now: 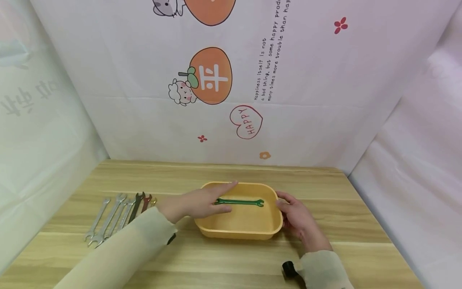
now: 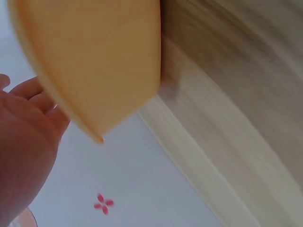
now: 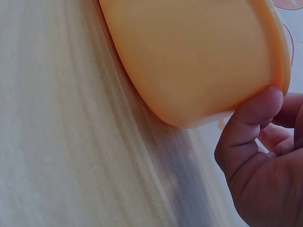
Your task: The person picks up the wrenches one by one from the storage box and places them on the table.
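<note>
A yellow plastic bin (image 1: 236, 234) with rounded corners sits on the wooden table. In it lies a green open-ended wrench (image 1: 245, 202), its left end partly behind my left hand. That left hand (image 1: 202, 202) reaches over the bin's left rim with fingers and thumb stretched out and spread. In the left wrist view, the bin's side wall (image 2: 99, 56) stands in front of the fingers. My right hand (image 1: 298, 216) grips the bin at its right end. The right wrist view has the thumb (image 3: 258, 111) against the outer wall just below the rim, the other fingers behind.
Left of the bin lies a row of several wrenches (image 1: 112, 218), silver ones plus a dark, a reddish and a gold one, partly behind my left sleeve (image 1: 133, 245). White printed cloth (image 1: 306, 120) hangs at the back and both sides of the table (image 1: 223, 265).
</note>
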Demonstrator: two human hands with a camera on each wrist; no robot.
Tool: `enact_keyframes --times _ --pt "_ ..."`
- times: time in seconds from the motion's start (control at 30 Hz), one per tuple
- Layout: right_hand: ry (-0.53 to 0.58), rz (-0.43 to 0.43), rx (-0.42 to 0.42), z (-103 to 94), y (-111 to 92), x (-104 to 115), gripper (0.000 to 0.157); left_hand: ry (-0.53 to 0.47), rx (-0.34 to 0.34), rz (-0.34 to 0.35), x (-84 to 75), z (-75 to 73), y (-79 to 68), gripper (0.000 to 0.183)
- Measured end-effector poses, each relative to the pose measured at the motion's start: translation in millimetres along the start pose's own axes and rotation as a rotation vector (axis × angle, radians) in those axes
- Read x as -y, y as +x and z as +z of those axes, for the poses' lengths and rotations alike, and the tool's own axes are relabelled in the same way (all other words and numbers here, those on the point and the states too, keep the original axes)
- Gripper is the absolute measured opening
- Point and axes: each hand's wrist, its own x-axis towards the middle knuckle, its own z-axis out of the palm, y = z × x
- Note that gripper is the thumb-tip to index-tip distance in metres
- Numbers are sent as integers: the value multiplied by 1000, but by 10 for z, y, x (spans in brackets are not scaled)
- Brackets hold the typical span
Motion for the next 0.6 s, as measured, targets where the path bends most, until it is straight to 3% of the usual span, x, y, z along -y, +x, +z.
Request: enact_keyframes --times 0.1,0.33,0.6 --pt "-2 0 -4 -3 0 -4 41 -6 66 -7 -34 35 129 75" --pt "-5 -6 -7 6 5 -10 41 -57 180 -162 -62 134 320 69" --pt "-4 -3 -4 -1 2 -11 41 -18 244 -239 -124 180 346 68"
